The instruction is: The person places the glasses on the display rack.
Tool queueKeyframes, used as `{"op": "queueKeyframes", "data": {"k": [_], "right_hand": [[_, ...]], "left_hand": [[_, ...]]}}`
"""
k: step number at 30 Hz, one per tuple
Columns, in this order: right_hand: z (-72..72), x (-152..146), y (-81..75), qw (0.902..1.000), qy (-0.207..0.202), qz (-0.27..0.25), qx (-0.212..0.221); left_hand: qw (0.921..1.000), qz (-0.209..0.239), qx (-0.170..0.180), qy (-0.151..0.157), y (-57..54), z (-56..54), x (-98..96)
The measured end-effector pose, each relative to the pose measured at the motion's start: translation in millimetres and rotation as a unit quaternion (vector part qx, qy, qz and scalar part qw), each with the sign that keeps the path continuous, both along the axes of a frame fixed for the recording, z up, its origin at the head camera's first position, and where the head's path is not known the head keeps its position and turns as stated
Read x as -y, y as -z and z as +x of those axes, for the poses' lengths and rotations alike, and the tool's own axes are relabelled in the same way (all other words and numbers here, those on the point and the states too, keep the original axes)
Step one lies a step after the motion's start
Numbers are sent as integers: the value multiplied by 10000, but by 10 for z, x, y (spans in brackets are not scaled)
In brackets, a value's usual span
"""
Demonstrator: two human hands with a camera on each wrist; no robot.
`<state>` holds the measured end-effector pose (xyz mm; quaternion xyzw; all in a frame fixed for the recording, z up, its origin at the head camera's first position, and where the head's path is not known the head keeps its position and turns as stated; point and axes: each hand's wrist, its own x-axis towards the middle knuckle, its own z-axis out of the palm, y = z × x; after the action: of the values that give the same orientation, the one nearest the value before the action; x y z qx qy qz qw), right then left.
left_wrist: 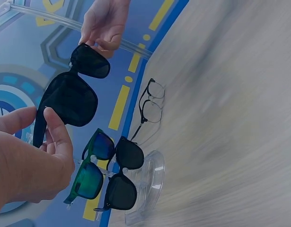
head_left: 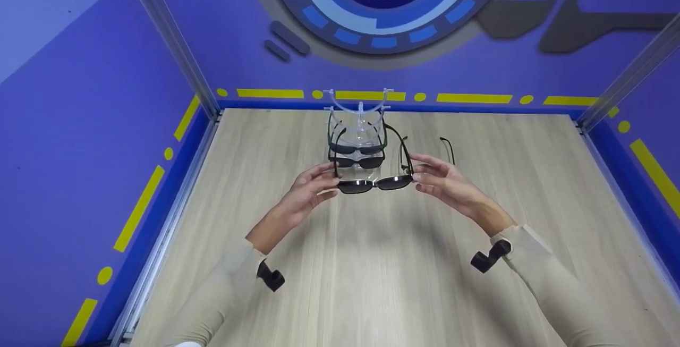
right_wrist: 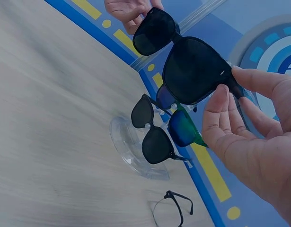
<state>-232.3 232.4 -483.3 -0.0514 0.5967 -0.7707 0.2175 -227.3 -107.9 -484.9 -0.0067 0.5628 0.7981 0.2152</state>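
Black sunglasses [head_left: 356,187] with dark lenses are held up in front of a clear plastic display stand [head_left: 361,107], their temples pointing toward it. My left hand [head_left: 309,190] pinches the left hinge corner between thumb and fingers. At the opposite corner, my right hand [head_left: 449,185] grips the frame the same way, as the right wrist view also shows. Two more pairs hang on the stand: green-framed sunglasses [left_wrist: 90,163] with blue-green lenses, and below them dark sunglasses [left_wrist: 121,187]. The stand's upper arms carry nothing.
Thin-framed eyeglasses [left_wrist: 152,106] with clear lenses lie on the wooden table [head_left: 372,283] to the right of the stand, partly hidden behind my right hand in the head view. Blue printed walls [head_left: 95,140] with metal posts [head_left: 170,39] enclose the table at the back and sides.
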Motion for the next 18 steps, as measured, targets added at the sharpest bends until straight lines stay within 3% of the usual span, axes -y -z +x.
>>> {"op": "queueKeyframes", "data": {"k": [5,18], "right_hand": [[-11,7,-18,10000,31,18,-61],[-186,48,5,9993,199,-286,-125]], "left_hand": [[9999,-89,-122,-28,-53,-16,11],[9994,-55,-110,-308,-84,-216,-11]]}}
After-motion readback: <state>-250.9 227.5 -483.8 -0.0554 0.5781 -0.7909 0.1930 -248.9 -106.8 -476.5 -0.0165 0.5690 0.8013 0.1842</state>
